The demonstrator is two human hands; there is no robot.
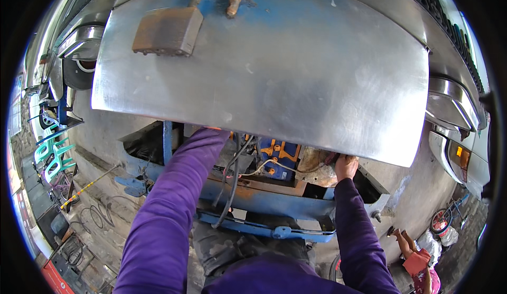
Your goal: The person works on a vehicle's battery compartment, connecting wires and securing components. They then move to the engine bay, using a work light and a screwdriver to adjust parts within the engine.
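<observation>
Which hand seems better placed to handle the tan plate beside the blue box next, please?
Probably right: the right hand is beside the tan plate, while the left sleeve runs under the silver panel, left of the blue box.

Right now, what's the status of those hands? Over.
Left fingers out of sight beneath the metal panel. Right fingers near its lower edge, grip unclear. Blue-and-orange box partly showing below the panel. White cable across it.
</observation>
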